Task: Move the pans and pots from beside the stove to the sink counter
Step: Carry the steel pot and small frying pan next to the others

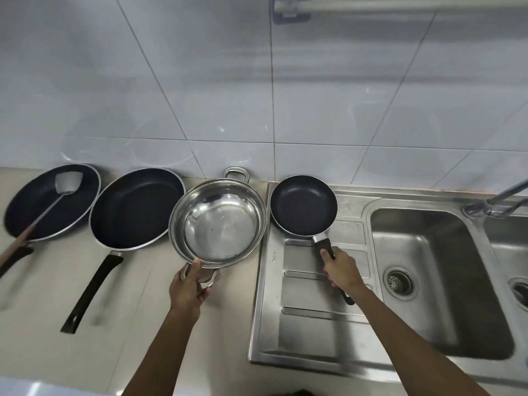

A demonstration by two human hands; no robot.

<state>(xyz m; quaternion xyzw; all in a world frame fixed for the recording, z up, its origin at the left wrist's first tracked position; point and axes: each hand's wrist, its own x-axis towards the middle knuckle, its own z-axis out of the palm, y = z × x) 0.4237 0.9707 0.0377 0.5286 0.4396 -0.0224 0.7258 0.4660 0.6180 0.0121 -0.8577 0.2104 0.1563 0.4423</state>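
The sink drainboard lay under and ahead of the right hand; the beige counter lay under and to the left of the left hand. Well to the left of the left hand sat a large black pan with a spatula resting in it. Nearer, just left of that hand, sat a second black pan, its handle running back toward the person.

Directly ahead of the left hand was the steel pot, close against the drainboard edge. That hand was curled round the pot's near loop handle, thumb on the rim. Whether the pot was lifted could not be told.

Ahead of the right hand, on the drainboard, was the small black pan. That hand was wrapped round its handle, which ran from the pan back and slightly rightward through the fist.

Judgement: the steel pot lay left of the drainboard, so its move ran rightward, and the left hand was the nearer
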